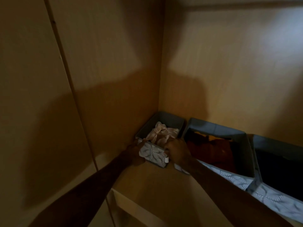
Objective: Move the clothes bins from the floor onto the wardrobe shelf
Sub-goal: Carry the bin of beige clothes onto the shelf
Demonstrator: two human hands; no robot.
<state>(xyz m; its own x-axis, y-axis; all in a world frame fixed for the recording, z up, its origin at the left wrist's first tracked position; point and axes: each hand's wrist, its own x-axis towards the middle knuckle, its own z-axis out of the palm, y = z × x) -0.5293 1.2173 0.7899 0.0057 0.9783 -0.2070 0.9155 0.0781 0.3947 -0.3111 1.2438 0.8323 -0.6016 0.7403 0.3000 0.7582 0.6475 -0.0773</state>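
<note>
We see a tan wooden side panel [114,71] meeting the back panel [229,71] in a dim corner. A thin vertical seam [65,68] runs down the left board [29,104]. Broad shadows fall across both panels.

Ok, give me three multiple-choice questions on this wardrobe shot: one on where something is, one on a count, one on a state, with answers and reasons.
1. Where does the small bin sit on the wardrobe shelf?
A. in the back left corner
B. at the front edge
C. on top of another bin

2. How many bins show on the shelf?
A. one
B. three
C. five

3. What are the left hand and right hand doing?
A. hanging free
B. holding the small bin's front corners
C. folding a shirt

Answers: 1 A, it touches both walls. 2 B, the small bin, the middle bin and the right bin stand side by side. 3 B, one hand at each corner.
</note>
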